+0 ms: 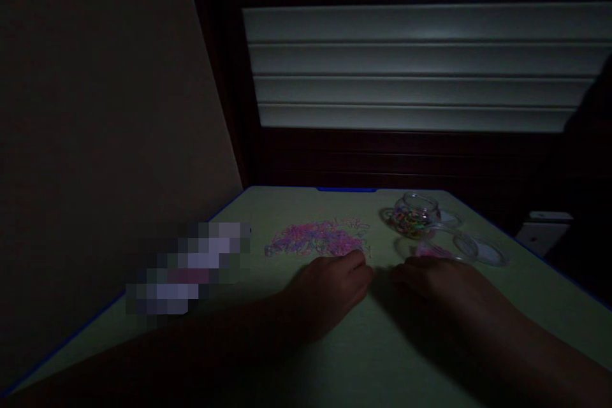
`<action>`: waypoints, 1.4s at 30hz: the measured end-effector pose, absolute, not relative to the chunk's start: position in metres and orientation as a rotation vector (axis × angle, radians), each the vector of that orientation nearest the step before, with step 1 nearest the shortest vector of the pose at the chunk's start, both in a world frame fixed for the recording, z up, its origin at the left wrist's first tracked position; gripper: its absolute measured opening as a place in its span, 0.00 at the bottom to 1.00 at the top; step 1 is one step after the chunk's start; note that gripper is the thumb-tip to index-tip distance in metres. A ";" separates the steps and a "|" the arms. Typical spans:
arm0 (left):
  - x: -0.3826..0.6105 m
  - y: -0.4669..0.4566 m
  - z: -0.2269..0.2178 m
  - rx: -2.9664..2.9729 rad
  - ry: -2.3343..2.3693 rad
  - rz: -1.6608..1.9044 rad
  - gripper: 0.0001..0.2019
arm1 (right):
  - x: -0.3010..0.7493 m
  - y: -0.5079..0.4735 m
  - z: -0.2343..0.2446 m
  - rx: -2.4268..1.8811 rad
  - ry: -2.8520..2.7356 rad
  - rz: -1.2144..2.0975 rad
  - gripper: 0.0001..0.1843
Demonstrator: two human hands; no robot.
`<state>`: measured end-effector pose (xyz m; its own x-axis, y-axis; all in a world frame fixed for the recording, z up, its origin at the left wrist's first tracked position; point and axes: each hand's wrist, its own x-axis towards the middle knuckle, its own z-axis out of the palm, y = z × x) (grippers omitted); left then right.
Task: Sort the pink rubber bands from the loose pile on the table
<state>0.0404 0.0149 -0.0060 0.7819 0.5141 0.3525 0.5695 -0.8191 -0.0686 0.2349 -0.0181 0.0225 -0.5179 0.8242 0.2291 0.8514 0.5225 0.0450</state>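
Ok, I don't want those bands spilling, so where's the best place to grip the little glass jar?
Probably the narrow neck just under the rim of the jar, coming from above with the right hand. It seems to stand upright, its belly bulges wider, and the clear dishes crowd its near right side.

Both hands lie low and palm down, close together near the middle, knuckles up and fingers pointing far. The left hand [329, 290] is loosely curled with its thumb tip leading, too dim to tell whether its fingertips pinch; the right hand [440, 282] lies flatter, fingers spread. The left forearm [215, 344] enters from near left, the right forearm [530, 347] from near right.
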 end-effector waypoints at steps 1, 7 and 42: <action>0.040 0.015 -0.006 -2.800 -0.843 -0.492 0.09 | 0.235 -0.018 0.022 -1.430 -2.565 -0.226 0.09; 0.038 0.012 -0.004 -2.784 -0.733 -0.589 0.09 | 0.234 -0.017 0.023 -1.390 -2.541 -0.192 0.11; 0.034 0.007 0.006 -2.730 -0.529 -0.613 0.11 | 0.234 -0.022 0.030 -1.318 -2.553 -0.129 0.14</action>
<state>0.0342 0.0067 0.0058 0.8417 0.2861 0.4578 0.4108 -0.8897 -0.1992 0.2337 -0.0217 0.0300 -0.5526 0.7875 0.2730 0.8109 0.5836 -0.0421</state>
